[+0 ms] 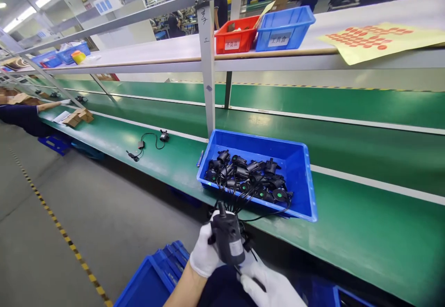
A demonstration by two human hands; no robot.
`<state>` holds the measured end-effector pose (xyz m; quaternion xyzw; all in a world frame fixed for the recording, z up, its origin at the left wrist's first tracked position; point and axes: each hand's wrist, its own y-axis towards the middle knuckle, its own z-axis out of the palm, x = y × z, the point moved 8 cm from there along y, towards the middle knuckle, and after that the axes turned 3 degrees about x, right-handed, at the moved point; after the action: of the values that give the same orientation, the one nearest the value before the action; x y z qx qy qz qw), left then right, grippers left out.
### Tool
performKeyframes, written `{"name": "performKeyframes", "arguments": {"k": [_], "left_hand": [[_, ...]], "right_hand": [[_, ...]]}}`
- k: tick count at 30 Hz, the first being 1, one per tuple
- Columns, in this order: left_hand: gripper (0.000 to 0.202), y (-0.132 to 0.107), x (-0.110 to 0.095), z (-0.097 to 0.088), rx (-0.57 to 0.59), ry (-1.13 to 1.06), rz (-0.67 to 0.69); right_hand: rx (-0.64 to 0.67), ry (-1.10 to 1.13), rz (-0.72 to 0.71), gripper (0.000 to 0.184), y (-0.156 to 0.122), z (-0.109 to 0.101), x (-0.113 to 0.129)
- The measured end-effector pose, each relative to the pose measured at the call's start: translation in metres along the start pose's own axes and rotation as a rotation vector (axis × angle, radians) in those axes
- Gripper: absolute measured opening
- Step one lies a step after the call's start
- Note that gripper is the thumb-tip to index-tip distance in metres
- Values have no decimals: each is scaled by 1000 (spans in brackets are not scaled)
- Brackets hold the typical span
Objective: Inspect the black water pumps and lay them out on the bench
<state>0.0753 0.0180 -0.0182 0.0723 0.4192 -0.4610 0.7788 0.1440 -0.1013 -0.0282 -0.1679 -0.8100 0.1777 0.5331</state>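
In front of the bench edge I hold a black pump (227, 237) with a white label, its outlet pointing up. My left hand (205, 251), in a white glove, is closed round its left side. Below and right of it, my gloved right hand (269, 281) is closed on a black cable (238, 270) by the pump's base; part of its grip is hidden. A blue bin (292, 158) on the bench just beyond holds several similar black pumps (243, 172), some with green dots, and their cables hang over its near rim.
On the green bench (365, 233), left of the bin, lie a pen (200, 158) and a pump with cable (164, 136). Small cartons (74, 118) and a co-worker's arm (48, 106) are farther left. A post (206, 66) rises behind the bin. Blue crates (149, 279) stand below.
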Motion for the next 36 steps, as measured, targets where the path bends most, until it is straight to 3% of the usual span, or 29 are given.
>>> {"name": "performKeyframes", "arguments": {"k": [3, 6, 8, 10, 14, 18, 23, 28, 32, 36], "left_hand": [[73, -18, -40, -7, -89, 588, 318], [97, -40, -66, 10, -81, 1163, 697], [108, -48, -69, 14, -100, 1322, 817], [114, -50, -69, 10, -119, 1354, 838], [123, -47, -68, -1, -100, 1183, 752], [116, -39, -66, -17, -224, 927, 461], [114, -37, -67, -4, -225, 736, 390], [133, -35, -61, 9, -114, 668, 362], [89, -36, -61, 14, -56, 457, 208], [70, -38, -55, 23, -60, 438, 66]], "right_hand": [[-203, 170, -107, 45, -1, -27, 1], [-263, 325, -218, 61, 0, -40, 8], [-219, 410, -277, 66, 1, -43, 21], [-162, 445, -307, 64, 1, -45, 36], [-142, 396, -310, 56, 0, -54, 54], [-130, 348, -294, 62, 3, -59, 57], [-121, 318, -187, 55, 6, -66, 58], [-116, 479, -35, 57, 9, -73, 52], [-92, 697, 13, 61, 14, -72, 42], [-148, 687, 73, 65, 19, -72, 39]]}}
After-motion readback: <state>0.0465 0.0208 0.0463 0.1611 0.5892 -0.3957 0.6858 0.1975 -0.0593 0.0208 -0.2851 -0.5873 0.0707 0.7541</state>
